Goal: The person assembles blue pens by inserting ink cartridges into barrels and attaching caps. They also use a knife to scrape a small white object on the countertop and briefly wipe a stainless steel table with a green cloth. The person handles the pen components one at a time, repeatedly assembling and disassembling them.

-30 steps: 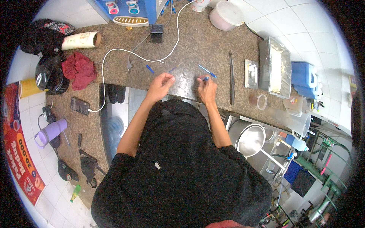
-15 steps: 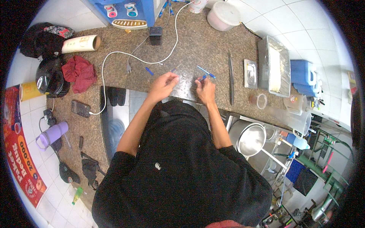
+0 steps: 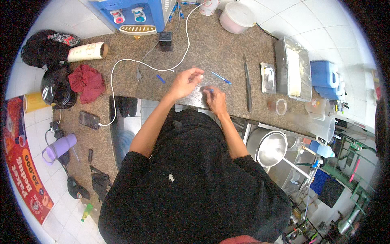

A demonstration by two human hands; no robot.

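Note:
My left hand (image 3: 188, 83) hovers over the near edge of the speckled stone counter (image 3: 227, 49), its fingers bent together. Whatever lies between those fingers is hidden or too small to name. Close beside it, my right hand (image 3: 216, 99) is closed, and a small blue pen piece (image 3: 211, 92) shows at its fingertips. Beyond my right hand lies a slim blue pen (image 3: 221, 77), flat on the stone. A dark blue pen cap (image 3: 161, 79) rests to the left of my left hand.
A white cable (image 3: 134, 59) loops across the counter to a phone (image 3: 89, 120). On the right lie a long knife (image 3: 247, 83), a small metal tray (image 3: 267, 77) and a clear cup (image 3: 280, 107). A blue water dispenser (image 3: 126, 14) stands at the back; pots (image 3: 271, 148) sit lower right.
My left hand has moved right and a little farther away; the thin stick at its fingertips no longer shows. My right hand has shifted slightly left and nearer, the blue piece now mostly covered.

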